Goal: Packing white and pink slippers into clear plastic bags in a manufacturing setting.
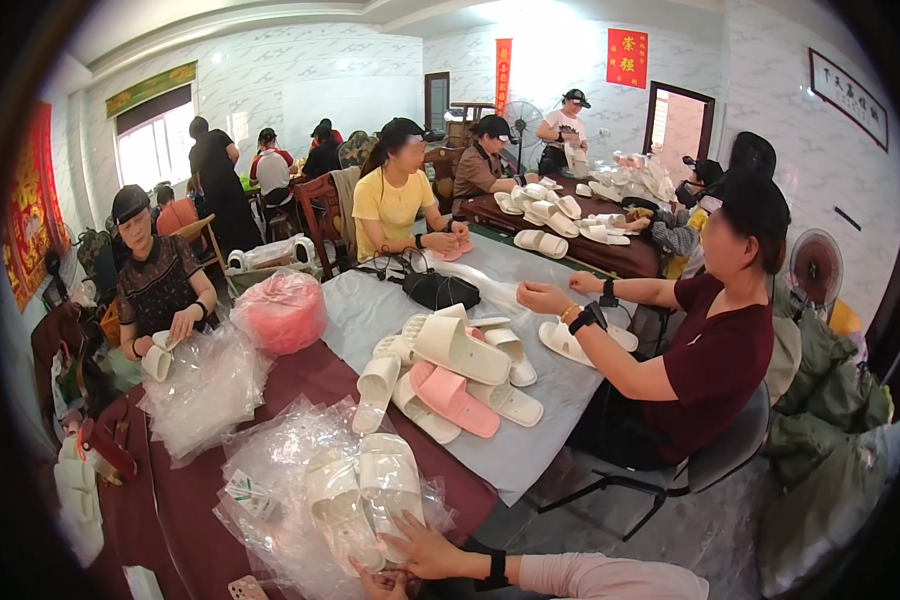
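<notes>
A pair of cream slippers (pixel 388 478) lies side by side at the near edge of the table, with clear plastic around and under it. My right hand (pixel 425 548) rests with spread fingers on the heel part of the right-hand slipper. Close below the heels, my left hand (pixel 382 582) is partly cut off by the lower edge. Its fingers look curled, and what they hold is hidden. Clear plastic bags (pixel 260 455) spread out left of the pair, some beneath it. A small printed card (pixel 253 494) shows among them.
Ahead lies a pile of cream slippers with a pink slipper (pixel 455 398) on the grey cover (pixel 530 440). A pink bundle (pixel 282 312) sits beyond the bags. Co-workers sit at left, ahead and right, one on a chair (pixel 715 450). A phone (pixel 247 588) lies at the near edge.
</notes>
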`<action>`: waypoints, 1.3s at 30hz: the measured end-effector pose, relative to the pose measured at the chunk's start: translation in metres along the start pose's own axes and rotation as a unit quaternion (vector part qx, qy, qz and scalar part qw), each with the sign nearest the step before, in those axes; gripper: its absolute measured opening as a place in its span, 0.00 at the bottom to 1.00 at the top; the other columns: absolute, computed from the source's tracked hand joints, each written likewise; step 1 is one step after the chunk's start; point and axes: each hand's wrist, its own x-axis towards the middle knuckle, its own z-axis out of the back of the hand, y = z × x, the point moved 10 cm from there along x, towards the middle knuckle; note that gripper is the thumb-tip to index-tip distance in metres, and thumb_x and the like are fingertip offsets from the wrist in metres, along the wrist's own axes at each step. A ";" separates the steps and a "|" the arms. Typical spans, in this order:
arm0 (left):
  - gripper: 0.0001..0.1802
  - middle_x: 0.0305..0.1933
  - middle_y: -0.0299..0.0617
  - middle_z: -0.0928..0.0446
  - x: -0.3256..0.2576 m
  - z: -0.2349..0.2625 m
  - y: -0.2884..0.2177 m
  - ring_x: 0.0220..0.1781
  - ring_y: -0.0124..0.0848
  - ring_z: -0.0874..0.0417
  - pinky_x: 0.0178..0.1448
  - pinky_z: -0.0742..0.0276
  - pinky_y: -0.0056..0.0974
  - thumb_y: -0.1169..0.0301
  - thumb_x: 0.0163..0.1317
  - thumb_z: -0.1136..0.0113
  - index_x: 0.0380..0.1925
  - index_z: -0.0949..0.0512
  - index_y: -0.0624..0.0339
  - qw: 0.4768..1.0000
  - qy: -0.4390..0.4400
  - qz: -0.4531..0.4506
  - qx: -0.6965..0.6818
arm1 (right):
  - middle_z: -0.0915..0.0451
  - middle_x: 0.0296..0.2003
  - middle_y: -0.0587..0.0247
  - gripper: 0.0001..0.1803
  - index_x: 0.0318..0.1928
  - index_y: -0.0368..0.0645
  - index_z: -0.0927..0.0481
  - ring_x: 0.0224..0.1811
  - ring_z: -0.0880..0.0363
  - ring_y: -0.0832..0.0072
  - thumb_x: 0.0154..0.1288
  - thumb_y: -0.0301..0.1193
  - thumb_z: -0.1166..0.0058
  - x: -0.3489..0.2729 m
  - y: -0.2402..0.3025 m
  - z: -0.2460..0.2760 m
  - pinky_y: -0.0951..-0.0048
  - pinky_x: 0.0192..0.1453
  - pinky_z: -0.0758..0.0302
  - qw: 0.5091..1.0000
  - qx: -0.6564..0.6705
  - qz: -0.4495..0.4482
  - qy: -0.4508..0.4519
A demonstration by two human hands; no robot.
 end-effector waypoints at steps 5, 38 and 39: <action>0.42 0.34 0.36 0.27 -0.011 -0.021 -0.032 0.29 0.23 0.27 0.31 0.27 0.27 0.81 0.62 0.46 0.69 0.58 0.51 0.992 0.029 0.023 -0.118 | 0.57 0.70 0.43 0.37 0.68 0.51 0.43 0.71 0.57 0.40 0.60 0.45 0.46 -0.010 -0.011 -0.003 0.36 0.64 0.47 0.998 -0.033 -0.062 -0.001; 0.24 0.40 0.43 0.23 -0.028 -0.031 -0.074 0.39 0.28 0.23 0.43 0.25 0.31 0.75 0.58 0.38 0.53 0.32 0.67 0.997 -0.032 -0.024 0.062 | 0.27 0.25 0.58 0.05 0.29 0.40 0.27 0.31 0.26 0.59 0.56 0.28 0.47 -0.031 -0.006 0.100 0.62 0.34 0.29 0.968 0.044 0.014 -0.246; 0.24 0.40 0.43 0.23 -0.027 -0.030 -0.072 0.39 0.28 0.23 0.43 0.25 0.31 0.75 0.58 0.38 0.53 0.32 0.67 0.997 -0.033 -0.024 0.063 | 0.27 0.25 0.58 0.05 0.29 0.40 0.27 0.31 0.26 0.59 0.56 0.28 0.47 -0.031 -0.004 0.102 0.62 0.34 0.29 0.968 0.045 0.014 -0.246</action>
